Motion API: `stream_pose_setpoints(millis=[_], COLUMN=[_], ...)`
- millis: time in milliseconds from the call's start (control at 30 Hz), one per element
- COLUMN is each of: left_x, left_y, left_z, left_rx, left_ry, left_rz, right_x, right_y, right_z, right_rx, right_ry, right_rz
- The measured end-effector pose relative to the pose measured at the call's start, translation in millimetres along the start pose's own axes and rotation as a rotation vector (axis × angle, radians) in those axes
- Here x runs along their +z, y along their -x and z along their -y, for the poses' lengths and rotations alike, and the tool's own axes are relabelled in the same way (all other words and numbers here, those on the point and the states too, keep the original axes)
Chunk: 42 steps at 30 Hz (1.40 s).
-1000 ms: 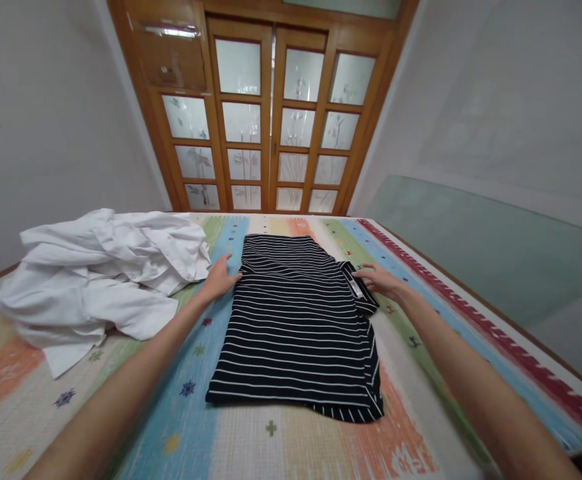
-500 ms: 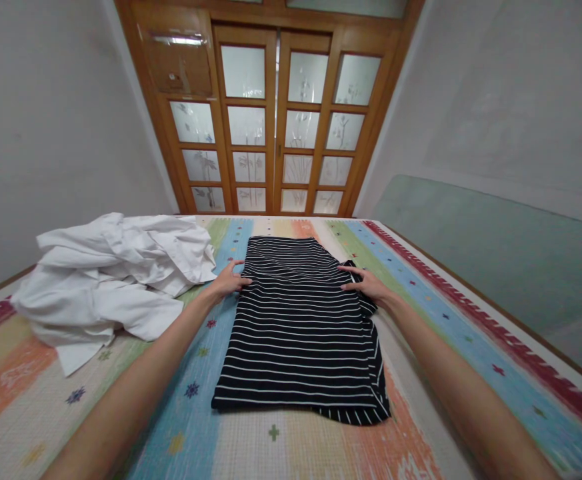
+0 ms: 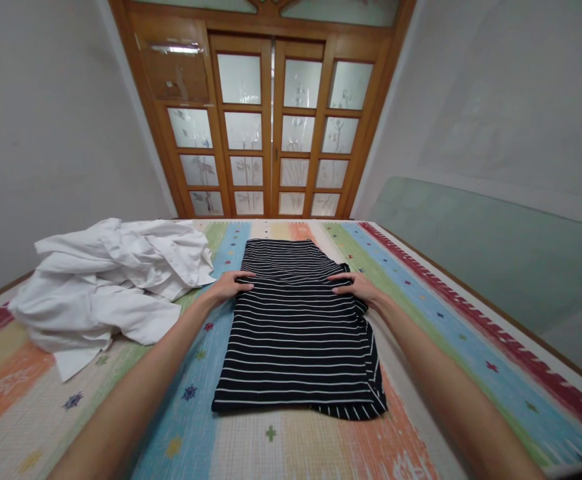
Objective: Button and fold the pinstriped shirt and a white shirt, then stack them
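Observation:
A black shirt with thin white stripes (image 3: 295,327) lies folded into a long rectangle on a colourful striped mat (image 3: 421,427). My left hand (image 3: 231,285) rests flat on the shirt's left edge, fingers spread and pointing inward. My right hand (image 3: 355,287) presses on the right edge at the same height, covering the tucked sleeve. Both hands lie on the fabric about a third of the way down from its far end. Neither hand clearly grips the cloth.
A crumpled pile of white clothing (image 3: 111,280) lies on the mat to the left of the shirt. Wooden doors with frosted glass panes (image 3: 271,127) stand behind the mat. A pale green panel (image 3: 495,247) lines the right wall.
Both hands have slid inward from beside the shirt onto its edges. The right hand now covers the sleeve and label it was touching a second ago.

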<state>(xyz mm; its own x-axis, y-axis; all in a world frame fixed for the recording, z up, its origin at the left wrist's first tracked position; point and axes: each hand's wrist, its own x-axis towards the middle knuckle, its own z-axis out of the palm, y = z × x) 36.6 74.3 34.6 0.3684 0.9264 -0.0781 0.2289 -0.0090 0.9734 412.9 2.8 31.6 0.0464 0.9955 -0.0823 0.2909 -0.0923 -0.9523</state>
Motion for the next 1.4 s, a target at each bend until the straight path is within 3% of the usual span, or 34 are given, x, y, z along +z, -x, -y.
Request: stream_pose_setpoints(millis=[167, 300, 500, 667, 867, 967, 1067, 1167, 1267, 1400], left_x=[-5.8, -11.3, -6.6, -4.3, -4.1, -6.3, -10.4, -14.4, -18.0, -23.5], left_y=[5.5, 9.9, 18.8, 33.0, 57.7, 71.9, 87.6, 106.0, 121.6, 114.3], left_z=[-6.5, -16.6, -39.9, -57.9, -85.0, -99.4, -109.7, -118.4, -129.1, -133.2], left_rx=[0.089, 0.169, 0.327, 0.451, 0.669, 0.689, 0.562, 0.495, 0.478, 0.423], left_ry=[-0.075, -0.253, -0.514, -0.606, -0.611, -0.569, -0.501, -0.381, -0.186, 0.049], left_rz=[-0.040, -0.069, -0.310, -0.445, -0.577, -0.544, -0.497, -0.472, -0.438, -0.398], right_x=[-3.9, -7.0, -6.2, -4.9, -1.0, -4.5, -13.5, -21.8, -27.8, -38.1], right_y=[3.4, 5.0, 5.1, 16.7, 51.8, 67.8, 82.0, 101.0, 120.8, 117.3], right_z=[1.1, 11.8, 30.1, 41.3, 73.1, 88.9, 100.6, 116.6, 142.3, 170.9], right_rx=[-0.109, -0.200, -0.297, -0.425, -0.634, -0.699, -0.691, -0.673, -0.742, -0.729], right_ry=[0.026, 0.199, 0.413, 0.455, 0.451, 0.460, 0.443, 0.432, 0.423, 0.472], right_rz=[-0.131, -0.219, -0.376, -0.610, -0.866, -0.809, -0.687, -0.727, -0.780, -0.664])
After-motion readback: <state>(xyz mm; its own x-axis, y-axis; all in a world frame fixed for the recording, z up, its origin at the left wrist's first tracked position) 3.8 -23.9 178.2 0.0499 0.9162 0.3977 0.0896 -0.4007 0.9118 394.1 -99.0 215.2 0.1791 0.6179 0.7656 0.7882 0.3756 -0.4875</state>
